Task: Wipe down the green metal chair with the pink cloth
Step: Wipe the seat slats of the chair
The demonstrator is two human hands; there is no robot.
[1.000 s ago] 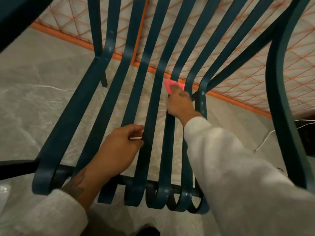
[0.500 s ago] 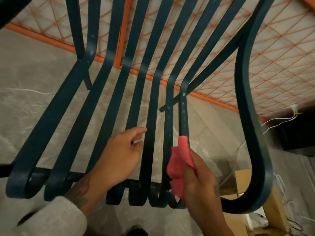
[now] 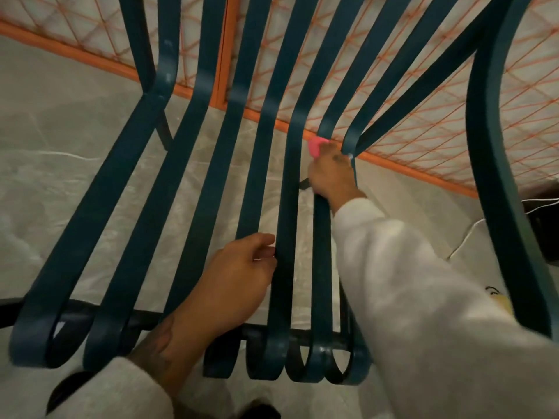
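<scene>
**Wiping the slats, far end of a stroke**

You are midway through the seat of the chair [image 3: 81, 237]. Your right hand [image 3: 331, 176] is closed round the cloth [image 3: 316, 146], which is bunched in the fingers and shows only as a pink tip. It is pressed to the second slat from the right, just where the seat bends up into the back. Your left hand [image 3: 236, 282] grips the chair by a middle slat, fingers curled at its edge, likely to steady it.

The next move calls for a firm pull along that slat toward the front curl, with the cloth kept flat on the metal.

I count seven slats [image 3: 151, 213], one armrest [image 3: 496, 176] in view, one cloth and two hands.
</scene>
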